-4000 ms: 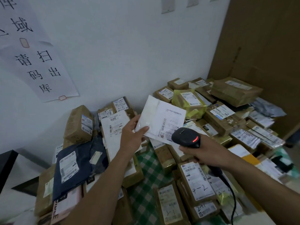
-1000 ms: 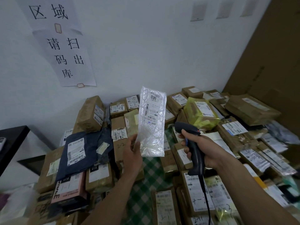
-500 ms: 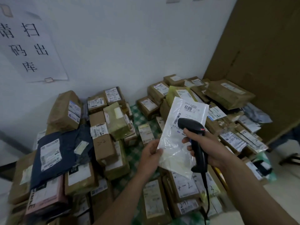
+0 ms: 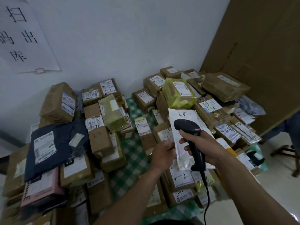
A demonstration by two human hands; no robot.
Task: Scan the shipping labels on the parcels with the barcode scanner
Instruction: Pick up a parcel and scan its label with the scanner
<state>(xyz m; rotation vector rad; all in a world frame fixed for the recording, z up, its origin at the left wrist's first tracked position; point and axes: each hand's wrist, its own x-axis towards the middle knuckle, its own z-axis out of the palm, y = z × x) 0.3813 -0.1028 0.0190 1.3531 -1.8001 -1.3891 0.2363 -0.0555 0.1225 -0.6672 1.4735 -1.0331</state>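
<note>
Fingers wrapping scanner, left hand pinching parcel

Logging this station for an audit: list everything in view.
clear plastic parcel: one, clear, white label, held at centre
barcode scanner: one, black, in front of that parcel
brown parcels: many, brown, piled left and right
yellow parcel: one, bright yellow, right pile
mailer bag: one, dark blue, left pile
pink box: one, pink, front left
cloth: one, green-white check, between the piles
paper sign: one, white, wall upper left
left hand: one, bare, pinches the parcel
right hand: one, bare, grips the scanner
</note>
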